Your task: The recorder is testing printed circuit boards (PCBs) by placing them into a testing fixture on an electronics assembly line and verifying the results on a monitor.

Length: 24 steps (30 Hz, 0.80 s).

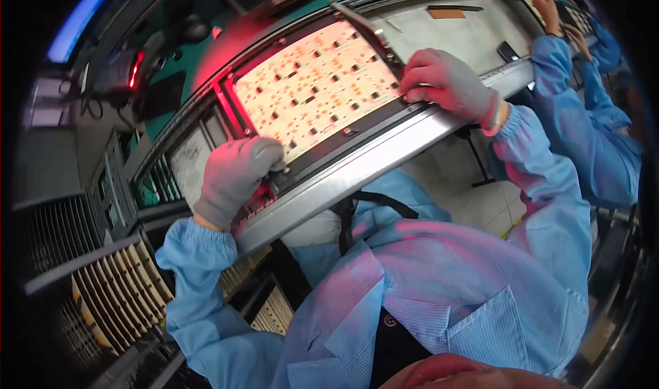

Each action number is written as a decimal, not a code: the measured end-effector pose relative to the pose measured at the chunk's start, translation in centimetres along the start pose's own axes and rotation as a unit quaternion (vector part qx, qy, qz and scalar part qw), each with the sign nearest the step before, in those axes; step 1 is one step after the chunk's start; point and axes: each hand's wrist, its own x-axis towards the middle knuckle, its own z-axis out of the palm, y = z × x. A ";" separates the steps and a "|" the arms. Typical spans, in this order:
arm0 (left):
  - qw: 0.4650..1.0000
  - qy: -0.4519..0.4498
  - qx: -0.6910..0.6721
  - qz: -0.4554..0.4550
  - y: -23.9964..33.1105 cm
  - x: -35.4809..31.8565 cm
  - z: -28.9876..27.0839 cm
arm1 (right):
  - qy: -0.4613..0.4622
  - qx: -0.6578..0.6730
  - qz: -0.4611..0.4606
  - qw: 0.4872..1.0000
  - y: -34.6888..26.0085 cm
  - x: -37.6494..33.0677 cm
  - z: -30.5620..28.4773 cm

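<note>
Both left hand (237, 176) and right hand (449, 84) curl at near corners of the dark frame (329, 149) — whether clasping it, I cannot tell; the pale board (316, 80) lies inside, between them.

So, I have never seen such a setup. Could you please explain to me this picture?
A person's left hand and right hand, both in grey gloves, do the work. The one picture comes from a fisheye camera on that person's head, looking down, so straight edges bend. In front lies a pale panel with dark and orange spots, set in a black frame beside a metal rail. The left hand is at the frame's near left corner, the right at its near right corner; whether either grips it is unclear. At right, another person's blue sleeve shows.
</note>
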 end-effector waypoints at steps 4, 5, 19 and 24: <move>0.999 0.027 -0.006 -0.041 2.0 0.1 0.5 | 0.020 -0.199 -0.229 0.953 1.5 -0.3 -0.1; 0.997 -0.023 0.052 -0.048 2.0 -0.5 0.4 | 0.041 -0.237 -0.238 0.941 1.7 -0.4 0.6; 0.990 0.118 0.070 0.016 1.8 -0.7 2.9 | 0.071 -0.339 -0.480 0.806 4.4 3.1 1.1; 0.990 0.126 0.062 0.000 2.5 -0.7 2.6 | 0.004 -0.379 -0.537 0.754 3.6 5.4 -0.1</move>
